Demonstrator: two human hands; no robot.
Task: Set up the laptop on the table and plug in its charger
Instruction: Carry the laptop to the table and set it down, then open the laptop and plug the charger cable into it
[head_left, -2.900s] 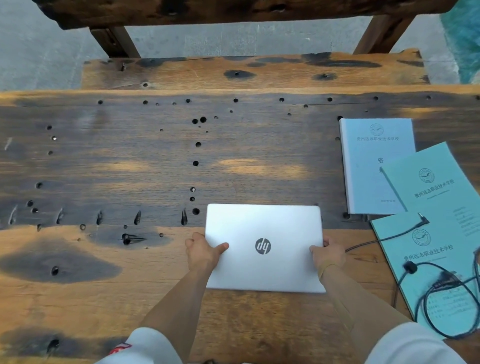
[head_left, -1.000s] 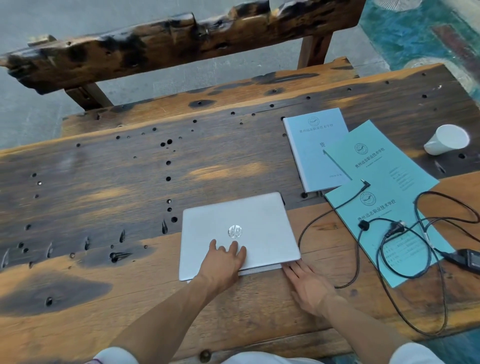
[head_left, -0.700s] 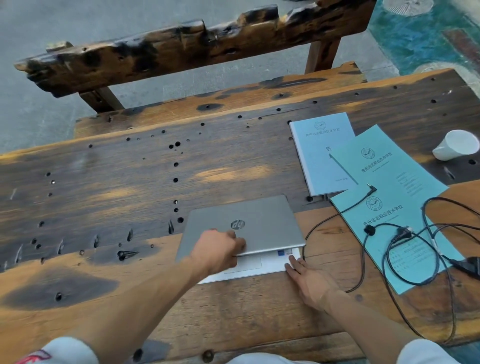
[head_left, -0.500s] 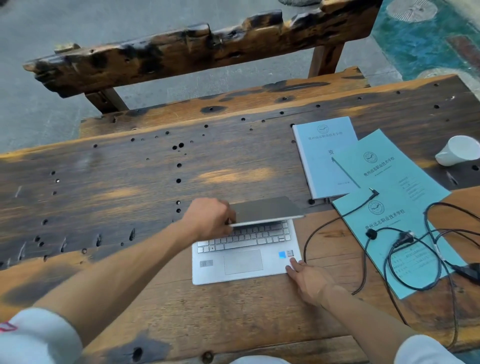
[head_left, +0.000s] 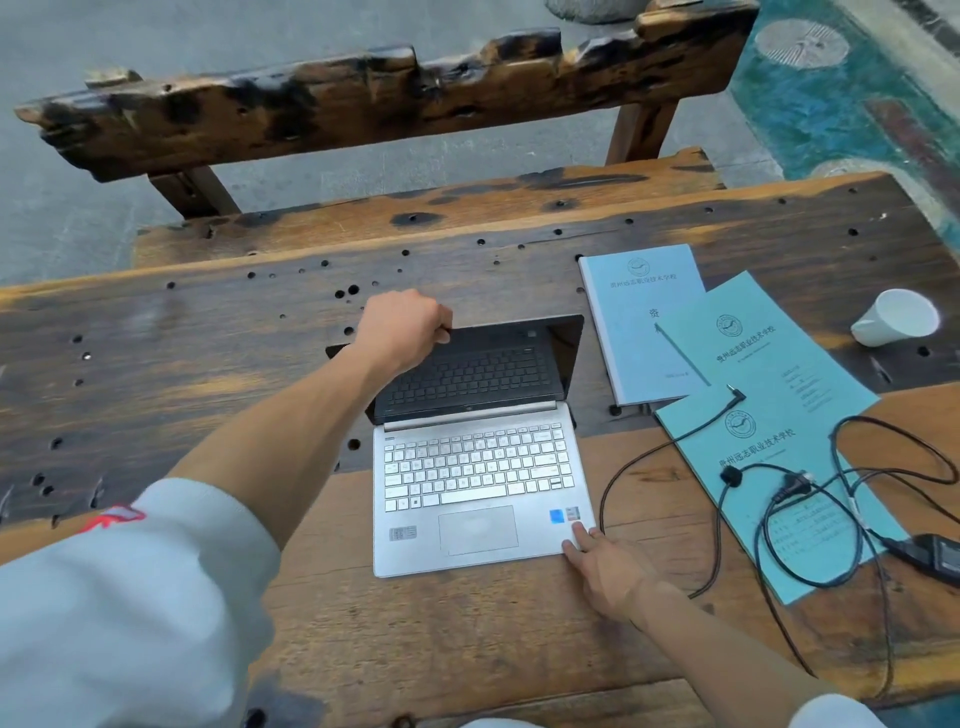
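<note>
A silver laptop (head_left: 475, 499) stands open on the wooden table (head_left: 156, 374), its dark screen (head_left: 483, 369) leaning back and reflecting the keys. My left hand (head_left: 402, 327) grips the top left edge of the lid. My right hand (head_left: 605, 569) lies flat beside the base, fingertips pressing its front right corner. The black charger cable (head_left: 613, 483) loops over the table right of the laptop. Its loose barrel plug (head_left: 735, 391) rests on a teal booklet, and the power brick (head_left: 935, 556) sits at the right edge.
Three pale blue and teal booklets (head_left: 644, 322) lie right of the laptop under the cable coils. A white cup (head_left: 896, 317) lies tipped on its side at the far right. A rough wooden bench (head_left: 395, 98) stands behind the table.
The closed laptop has been opened: my left hand raised the lid from flat to leaning back, while my right hand stayed pressed at the base's front right corner.
</note>
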